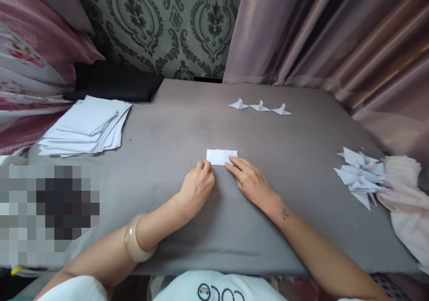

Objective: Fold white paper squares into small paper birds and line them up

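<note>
A small white folded paper [217,156] lies flat as a rectangle in the middle of the cloth-covered table. My left hand [198,182] is closed, its curled fingertips pinching the paper's near left corner. On the opposite side, my right hand [250,178] rests with fingers stretched out and slightly apart, the fingertips pressing on the right end of the sheet. The undersides of the left fingers are hidden.
A stack of white paper sheets [87,129] sits at the left, before a folded black item [114,81]. Three paper cranes [259,106] stand in a row at the back. More folded paper cranes [363,171] are heaped at the right beside pale fabric [405,202].
</note>
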